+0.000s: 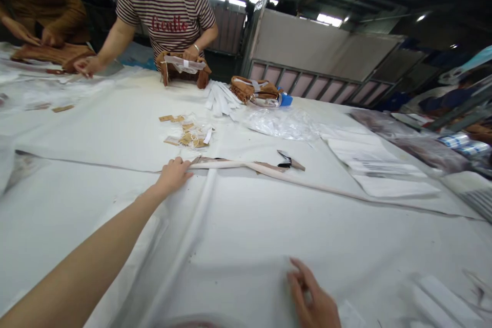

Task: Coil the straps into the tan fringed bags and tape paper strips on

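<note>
My left hand (175, 177) reaches forward to the seam across the white table cover (261, 225). Its fingers are closed on the cover's folded edge, beside a raised strip where brown material shows. Low in the view, right of centre, my right hand (313, 294) is over the cover with its fingers loosely curved, thumb and forefinger apart, holding nothing. Beyond my left hand lies a small pile of tan tags (188, 136) with strings. A dark pointed tool (286, 160), too blurred to name, rests past the seam.
Across the table a person in a striped shirt (169, 15) handles a brown bag (184, 69); another works at far left. White strips (222, 98), brown bags (255, 89) and clear plastic (282, 123) lie beyond. Printed white sheets (378, 166) are at right, white pieces (446, 302) at lower right.
</note>
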### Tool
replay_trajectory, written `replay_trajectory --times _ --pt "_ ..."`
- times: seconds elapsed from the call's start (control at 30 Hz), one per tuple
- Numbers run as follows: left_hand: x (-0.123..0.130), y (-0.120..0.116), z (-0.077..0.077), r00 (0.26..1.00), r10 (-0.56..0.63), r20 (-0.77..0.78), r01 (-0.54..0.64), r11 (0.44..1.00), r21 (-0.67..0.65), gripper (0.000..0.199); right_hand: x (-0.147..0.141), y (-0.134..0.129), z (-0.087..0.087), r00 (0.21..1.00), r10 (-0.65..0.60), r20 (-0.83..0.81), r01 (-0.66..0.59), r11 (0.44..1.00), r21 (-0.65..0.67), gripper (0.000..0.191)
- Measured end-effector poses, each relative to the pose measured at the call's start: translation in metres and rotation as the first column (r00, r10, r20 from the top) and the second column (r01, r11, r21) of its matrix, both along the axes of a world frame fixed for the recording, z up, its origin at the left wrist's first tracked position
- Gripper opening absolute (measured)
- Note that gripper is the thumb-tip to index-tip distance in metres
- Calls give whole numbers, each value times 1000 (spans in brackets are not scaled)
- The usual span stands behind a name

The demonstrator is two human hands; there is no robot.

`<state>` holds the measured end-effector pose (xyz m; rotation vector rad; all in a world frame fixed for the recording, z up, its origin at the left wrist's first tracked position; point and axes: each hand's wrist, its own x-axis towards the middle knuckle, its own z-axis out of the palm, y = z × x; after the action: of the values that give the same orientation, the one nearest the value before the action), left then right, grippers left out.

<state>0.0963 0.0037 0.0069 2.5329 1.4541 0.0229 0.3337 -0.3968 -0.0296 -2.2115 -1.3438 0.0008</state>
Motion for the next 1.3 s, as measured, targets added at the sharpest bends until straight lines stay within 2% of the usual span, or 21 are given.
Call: replay_trajectory --times 0.07,0.13,0.2,0.27,0.37,0.53,0.6,0.7,0.8,0.9,1.07,1.13,1.17,1.2,1.23,1.27,1.3 --pt "10 7 -2 996 63 59 -64 998 11 33 33 55 20 996 79 -29 -80 995 -52 35" --pt "14 15 2 981 110 161 -119 992 49 28 59 114 31 995 80 -51 -85 992 -97 35" --pt "16 23 10 961 114 254 -143 985 99 26 76 164 33 992 120 31 -115 985 -132 35" --pt "16 30 19 947 84 311 -132 981 139 26 83 202 28 979 194 70 -178 965 -190 36" --pt "15 36 31 936 53 347 -116 980 164 26 84 235 17 983 172 69 -155 968 -199 35" --pt "17 36 45 929 112 353 -168 977 134 25 69 269 7 991 -77 109 98 975 -201 44" --pt "18 36 51 927 111 358 -174 973 150 26 62 282 7 984 -165 62 175 964 -201 39" --pt "17 38 61 934 72 349 -139 975 171 28 63 297 12 979 -200 -24 187 949 -255 27" --pt "16 44 68 941 33 336 -95 981 168 28 71 299 21 982 -185 -42 157 919 -363 20" --pt "16 49 71 943 12 331 -73 982 173 24 76 279 29 995 -100 -16 81 885 -459 15" --pt "15 49 69 967 -29 252 -19 982 186 20 57 210 33 993 102 63 -67 906 -419 17" --pt "12 45 65 973 -40 227 3 986 164 20 37 180 35 987 162 -12 -155 914 -376 19" --pt "10 42 63 974 -55 218 21 987 158 20 26 167 37 968 231 -100 -252 900 -357 21" --pt "7 39 61 975 -79 207 47 987 156 19 15 155 40 921 332 -203 -384 858 -342 24" --pt "4 36 58 975 -113 189 84 984 156 19 7 148 44 843 438 -312 -529 780 -335 27" --pt "0 33 54 975 -152 163 127 980 155 19 3 143 48 765 506 -398 -634 703 -324 31" --pt "-3 30 50 972 -196 128 175 972 155 19 5 143 53 724 534 -438 -678 666 -310 33"
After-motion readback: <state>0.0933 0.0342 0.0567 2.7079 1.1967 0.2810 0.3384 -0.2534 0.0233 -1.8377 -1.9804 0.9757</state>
